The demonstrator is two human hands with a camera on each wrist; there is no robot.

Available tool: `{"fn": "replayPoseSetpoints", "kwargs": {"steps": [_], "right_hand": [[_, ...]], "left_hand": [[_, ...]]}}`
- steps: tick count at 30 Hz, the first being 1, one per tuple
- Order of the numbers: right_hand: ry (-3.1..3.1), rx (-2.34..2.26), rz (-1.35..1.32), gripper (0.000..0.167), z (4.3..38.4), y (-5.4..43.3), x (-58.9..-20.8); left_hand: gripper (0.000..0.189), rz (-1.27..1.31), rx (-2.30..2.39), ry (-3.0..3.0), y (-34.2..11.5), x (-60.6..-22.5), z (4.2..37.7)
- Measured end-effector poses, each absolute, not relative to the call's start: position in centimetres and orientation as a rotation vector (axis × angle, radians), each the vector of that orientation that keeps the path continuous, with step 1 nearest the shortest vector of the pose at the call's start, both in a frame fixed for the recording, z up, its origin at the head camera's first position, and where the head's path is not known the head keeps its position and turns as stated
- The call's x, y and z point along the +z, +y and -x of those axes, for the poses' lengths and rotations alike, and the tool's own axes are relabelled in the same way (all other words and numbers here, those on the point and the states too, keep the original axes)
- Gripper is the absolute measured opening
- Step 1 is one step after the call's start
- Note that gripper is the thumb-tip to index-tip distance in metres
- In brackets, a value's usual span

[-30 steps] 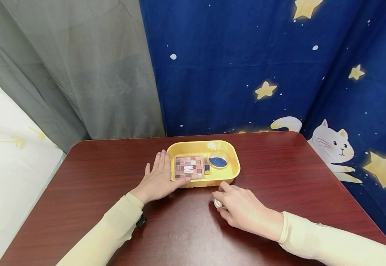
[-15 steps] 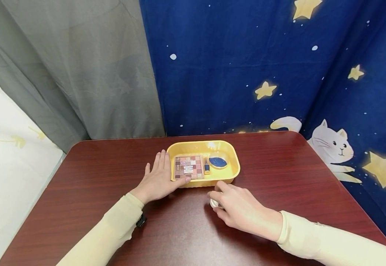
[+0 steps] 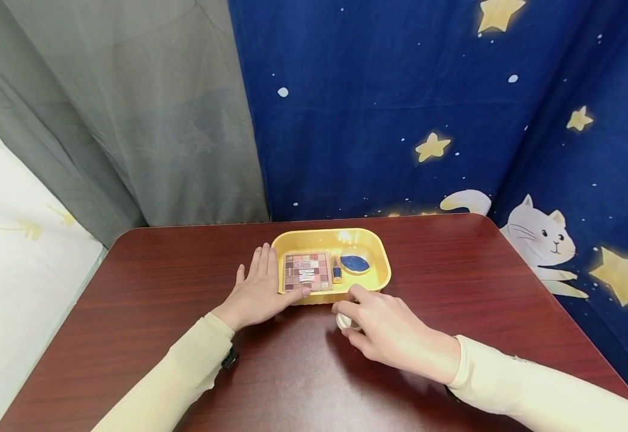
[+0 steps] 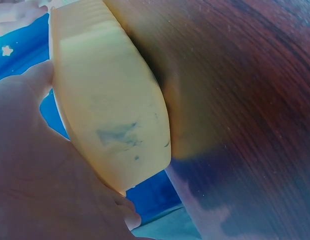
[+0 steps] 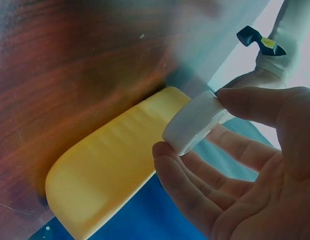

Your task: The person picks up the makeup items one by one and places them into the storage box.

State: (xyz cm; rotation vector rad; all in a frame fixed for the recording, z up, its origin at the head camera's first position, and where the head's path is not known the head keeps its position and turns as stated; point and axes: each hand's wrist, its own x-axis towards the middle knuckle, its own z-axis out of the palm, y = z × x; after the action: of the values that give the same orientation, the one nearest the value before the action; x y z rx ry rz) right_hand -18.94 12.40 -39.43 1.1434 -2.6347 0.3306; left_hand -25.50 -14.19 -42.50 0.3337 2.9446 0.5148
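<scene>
My right hand [image 3: 386, 327] pinches a small white round case [image 5: 195, 121] between thumb and fingers, just in front of the yellow tray [image 3: 368, 294]. In the head view most of the case is hidden by the fingers. My left hand [image 3: 257, 291] rests on the tray's left end with its fingers straight, the thumb lying over the front rim. Inside the tray, an eyeshadow palette [image 3: 307, 271] lies at the left. A gold and dark-blue lipstick tube [image 3: 337, 270] stands between it and a round thing with a shiny blue face [image 3: 355, 263].
The tray sits near the back edge of a reddish-brown wooden table [image 3: 292, 384]. Behind the table hang a grey curtain [image 3: 195, 120] and a blue star-patterned curtain [image 3: 346, 120]. A black band [image 3: 230, 358] shows at the left wrist.
My right hand has moved a little to the left and closer to the tray's front, carrying the white case. The left hand and the tray have stayed in place.
</scene>
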Motion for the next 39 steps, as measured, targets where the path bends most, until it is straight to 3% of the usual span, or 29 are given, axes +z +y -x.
{"fn": "replayPoseSetpoints", "kwargs": {"steps": [20, 28, 39], "right_hand": [[-2.668, 0.403, -1.048, 0.026, 22.0, 12.1, -38.0], [-2.636, 0.431, -1.032, 0.014, 23.4, 11.9, -37.8], [-2.721, 0.445, -0.957, 0.021, 25.9, 12.0, -38.2]], "left_hand": [[0.127, -0.346, 0.507, 2.963, -14.3, -42.5, 25.7], [0.125, -0.344, 0.505, 2.954, -14.2, -42.5, 25.7], [0.126, -0.347, 0.514, 2.96, -14.3, -42.6, 25.6]]}}
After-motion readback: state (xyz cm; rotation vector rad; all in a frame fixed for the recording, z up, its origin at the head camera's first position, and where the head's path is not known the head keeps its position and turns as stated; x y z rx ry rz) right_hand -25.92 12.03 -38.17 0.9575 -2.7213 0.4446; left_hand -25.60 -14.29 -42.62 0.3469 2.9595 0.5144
